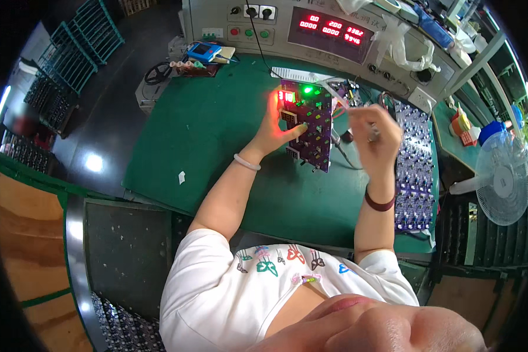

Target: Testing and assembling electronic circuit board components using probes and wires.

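While the green bench mat (217,141) spreads widest across the view, the grey test console (311,29) with red digit displays stands along its far edge. Right of the mat's middle lies a long stack of purple circuit boards (415,170), and beyond that stack, off the mat, stands a white desk fan (501,176).

Above the mat's centre a purple circuit board (308,126) is held tilted up on its edge, with a green lamp and red digits lit along its top. The left hand (273,129) grips this board by its left side, thumb behind and fingers pressed onto the face, clamping it. Just right of the board the right hand (375,135) is raised off the mat, fingers curled and pinched round a thin tool (340,104) whose tip reaches toward the board's upper right corner; the hand is blurred, so the exact finger hold cannot be told.

At the mat's far left corner rests a small blue meter (204,51).
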Tool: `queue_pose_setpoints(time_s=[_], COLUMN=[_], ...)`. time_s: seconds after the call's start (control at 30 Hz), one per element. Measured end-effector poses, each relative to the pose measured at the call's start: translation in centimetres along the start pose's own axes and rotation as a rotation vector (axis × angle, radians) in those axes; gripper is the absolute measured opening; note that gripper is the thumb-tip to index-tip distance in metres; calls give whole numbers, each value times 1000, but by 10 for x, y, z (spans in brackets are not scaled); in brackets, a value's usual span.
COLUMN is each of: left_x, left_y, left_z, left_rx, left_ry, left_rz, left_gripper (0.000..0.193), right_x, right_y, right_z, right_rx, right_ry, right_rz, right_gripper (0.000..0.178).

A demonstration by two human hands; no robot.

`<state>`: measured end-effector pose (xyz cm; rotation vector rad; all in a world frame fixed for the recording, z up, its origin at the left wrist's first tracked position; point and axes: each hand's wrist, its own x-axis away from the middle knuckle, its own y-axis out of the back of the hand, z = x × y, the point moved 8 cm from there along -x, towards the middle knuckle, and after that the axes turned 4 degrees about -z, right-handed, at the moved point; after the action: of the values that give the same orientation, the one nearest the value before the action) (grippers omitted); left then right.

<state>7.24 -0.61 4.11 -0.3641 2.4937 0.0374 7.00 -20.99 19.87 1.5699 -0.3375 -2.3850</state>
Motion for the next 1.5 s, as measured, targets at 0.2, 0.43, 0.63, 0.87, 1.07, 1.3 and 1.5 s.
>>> queue_pose_setpoints(time_s=[0.2,0.43,0.63,0.87,1.07,1.3,1.5], left_x=[-10,-14,-9,-4,-2,4,7], left_y=[-2,-8,-17,-20,-23,-31,-29], left_z=[2,5,-4,3,11,16,14], left_rx=[171,254,355,372,342,304,250], left_ry=[70,129,232,310,381,431,412], left_rz=[47,108,149,225,263,286,269], left_gripper=[106,108,104,93,85,75,71], right_x=[-5,54,115,137,122,71,73], right_y=[54,51,2,-20,-3,8,3], right_z=[-43,-131,-172,-198,-169,-48,-35], right_rx=[-70,515,704,788,765,-290,-310], right_ry=[-347,-378,-635,-639,-564,-227,-63], right_rz=[-315,-63,259,336,178,-6,6], right_gripper=[6,31,43,40,31,39,38])
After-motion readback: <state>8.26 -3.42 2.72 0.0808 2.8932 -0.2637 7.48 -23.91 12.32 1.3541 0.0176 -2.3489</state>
